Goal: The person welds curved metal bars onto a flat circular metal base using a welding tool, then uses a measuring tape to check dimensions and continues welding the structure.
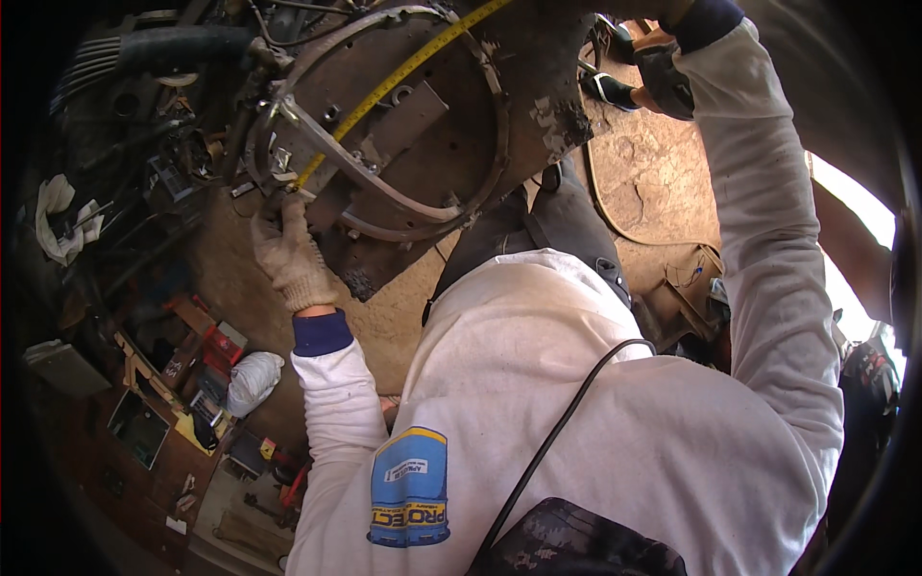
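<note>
My left hand (291, 257), in a knitted work glove, is closed with its fingertips at the lower end of a yellow tape measure (403, 72). The blade runs diagonally up and right over a bent metal ring frame (499, 125) and leaves the picture at the top. Under the frame is a brown, worn metal plate (523, 134) with holes and a flat bar (408, 125) on it. At the top edge, my right hand (663, 9) is mostly dark and cut off beyond its navy cuff, so its fingers cannot be made out.
A wire brush or similar bristled tool (163, 46) lies at the upper left among metal scraps. At lower left are a white plastic bag (254, 382) and red items. A foot in a black sandal (611, 92) and a hose (629, 233) are on the floor to the right.
</note>
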A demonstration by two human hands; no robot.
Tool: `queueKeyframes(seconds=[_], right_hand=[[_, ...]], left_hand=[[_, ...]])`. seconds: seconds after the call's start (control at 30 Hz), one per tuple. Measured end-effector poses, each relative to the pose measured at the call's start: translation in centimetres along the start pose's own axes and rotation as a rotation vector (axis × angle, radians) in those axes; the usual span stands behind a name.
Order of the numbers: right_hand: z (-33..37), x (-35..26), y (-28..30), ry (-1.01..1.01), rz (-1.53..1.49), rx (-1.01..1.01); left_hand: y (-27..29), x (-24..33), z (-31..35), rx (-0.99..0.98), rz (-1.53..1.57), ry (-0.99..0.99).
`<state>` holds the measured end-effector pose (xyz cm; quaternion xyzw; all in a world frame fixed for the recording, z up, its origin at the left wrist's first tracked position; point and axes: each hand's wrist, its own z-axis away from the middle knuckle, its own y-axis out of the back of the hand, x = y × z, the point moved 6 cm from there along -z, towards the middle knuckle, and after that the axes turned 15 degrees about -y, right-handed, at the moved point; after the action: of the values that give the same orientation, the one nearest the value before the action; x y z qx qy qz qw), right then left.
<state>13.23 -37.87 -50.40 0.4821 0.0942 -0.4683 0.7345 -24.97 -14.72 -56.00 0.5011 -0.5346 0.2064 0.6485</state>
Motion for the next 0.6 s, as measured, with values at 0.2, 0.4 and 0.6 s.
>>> queueKeyframes(seconds=[0.2,0.4,0.6], right_hand=[[-0.5,1.1,0.2,0.084,-0.015,0.005],[1.3,-3.2,-0.3,-0.109,-0.050,-0.117],[-0.4,-0.5,-2.3,0.134,-0.097,-0.096]], left_hand=[[-0.4,0.1,0.0,-0.025,0.052,-0.019],[0.0,2.1,1.1,-0.010,0.028,-0.138],[-1.3,2.1,1.0,0.038,0.193,0.031]])
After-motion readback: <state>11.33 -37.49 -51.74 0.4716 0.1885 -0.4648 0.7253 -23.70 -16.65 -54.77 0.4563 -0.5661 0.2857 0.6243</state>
